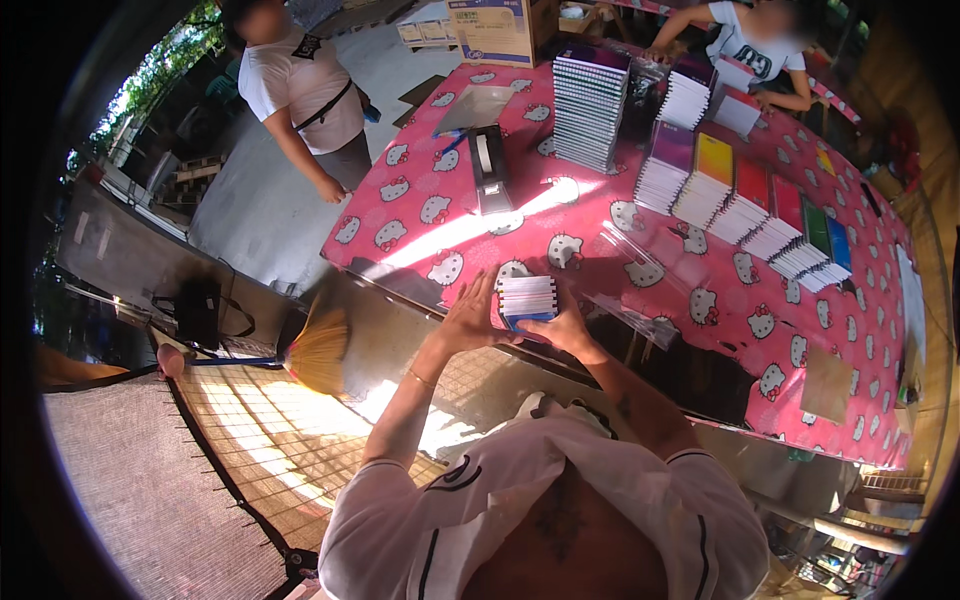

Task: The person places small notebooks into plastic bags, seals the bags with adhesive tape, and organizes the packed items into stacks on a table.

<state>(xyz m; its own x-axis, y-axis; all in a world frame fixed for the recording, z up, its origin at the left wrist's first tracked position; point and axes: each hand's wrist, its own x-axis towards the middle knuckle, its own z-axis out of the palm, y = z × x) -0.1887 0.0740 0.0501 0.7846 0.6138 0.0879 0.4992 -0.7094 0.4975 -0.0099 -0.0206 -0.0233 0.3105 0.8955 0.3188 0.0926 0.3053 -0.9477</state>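
A small stack of spiral notebooks [527, 297] stands at the near edge of the table, page edges upward, with a blue cover showing at its lower side. My left hand [468, 316] presses along its left side, fingers stretched forward. On the right, my right hand [563, 325] grips the same stack, its thumb across the blue cover. Both hands hold the stack between them. Clear plastic wrapping [640, 318] lies just right of my right hand.
The pink patterned tablecloth [435, 210] bears a black dispenser-like tool [490, 172], a tall notebook pile [588, 112] and colourful notebook stacks [705, 180] on the right. A cardboard box [492, 32] sits behind. Two other people are beyond the table. A broom [318, 350] lies left.
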